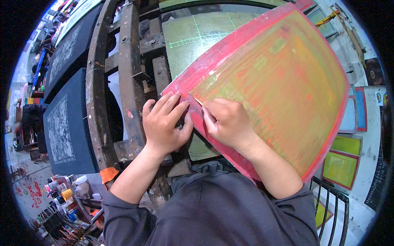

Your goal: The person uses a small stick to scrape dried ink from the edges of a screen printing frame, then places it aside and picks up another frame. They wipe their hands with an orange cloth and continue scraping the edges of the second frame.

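A large screen with a red-bordered frame and orange-stained, yellow-green mesh fills the right half. My left hand rests its fingertips on the frame's lower-left corner, fingers apart and slightly bent. My right hand is beside it, at the inner edge of the red border, pinching a thin pale strip; whether it is a tool or tape I cannot tell. Beneath the screen lies a pale green board with bright grid lines, resting on a rusty metal rack.
Black printed fabric on boards lines the left. A cluttered shelf of containers stands lower left, with an orange piece by the rack. More coloured screens lean at the right, near black metal bars.
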{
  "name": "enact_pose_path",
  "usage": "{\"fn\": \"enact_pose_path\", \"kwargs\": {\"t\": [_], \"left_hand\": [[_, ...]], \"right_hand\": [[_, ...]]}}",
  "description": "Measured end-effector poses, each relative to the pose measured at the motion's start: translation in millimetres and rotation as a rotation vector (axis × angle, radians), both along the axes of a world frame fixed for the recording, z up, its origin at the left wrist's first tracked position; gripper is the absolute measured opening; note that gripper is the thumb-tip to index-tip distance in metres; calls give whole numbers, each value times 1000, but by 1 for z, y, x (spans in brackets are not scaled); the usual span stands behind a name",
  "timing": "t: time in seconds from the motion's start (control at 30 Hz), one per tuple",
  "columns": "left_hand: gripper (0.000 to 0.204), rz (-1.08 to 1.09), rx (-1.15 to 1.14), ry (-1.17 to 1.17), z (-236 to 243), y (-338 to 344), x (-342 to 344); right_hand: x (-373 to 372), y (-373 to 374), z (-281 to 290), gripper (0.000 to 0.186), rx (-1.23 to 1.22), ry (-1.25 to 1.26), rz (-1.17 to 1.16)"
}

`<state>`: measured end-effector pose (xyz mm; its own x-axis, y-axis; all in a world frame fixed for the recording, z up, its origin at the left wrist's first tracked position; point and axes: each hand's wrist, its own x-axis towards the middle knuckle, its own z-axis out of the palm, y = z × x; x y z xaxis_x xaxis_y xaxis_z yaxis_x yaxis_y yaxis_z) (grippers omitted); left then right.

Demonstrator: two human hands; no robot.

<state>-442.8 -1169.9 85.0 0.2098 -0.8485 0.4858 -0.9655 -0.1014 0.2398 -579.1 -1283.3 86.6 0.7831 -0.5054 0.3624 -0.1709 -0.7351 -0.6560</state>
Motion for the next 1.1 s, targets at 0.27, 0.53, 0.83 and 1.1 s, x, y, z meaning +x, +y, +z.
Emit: {"fn": "enact_pose_path", "kwargs": {"t": [0.27, 0.53, 0.83, 1.1], "left_hand": [[16, -21, 19, 130, 12, -3, 2], [19, -130, 78, -62, 25, -33, 17], [25, -135, 182, -167, 20, -37, 21], [18, -177, 114, -274, 5, -43, 23]], "right_hand": [[6, -8, -3, 6, 169, -235, -142], [3, -13, -4, 10, 506, -321, -203], [4, -15, -6, 10, 570, -344, -193], [4, -17, -9, 10, 579, -313, -194]]}}
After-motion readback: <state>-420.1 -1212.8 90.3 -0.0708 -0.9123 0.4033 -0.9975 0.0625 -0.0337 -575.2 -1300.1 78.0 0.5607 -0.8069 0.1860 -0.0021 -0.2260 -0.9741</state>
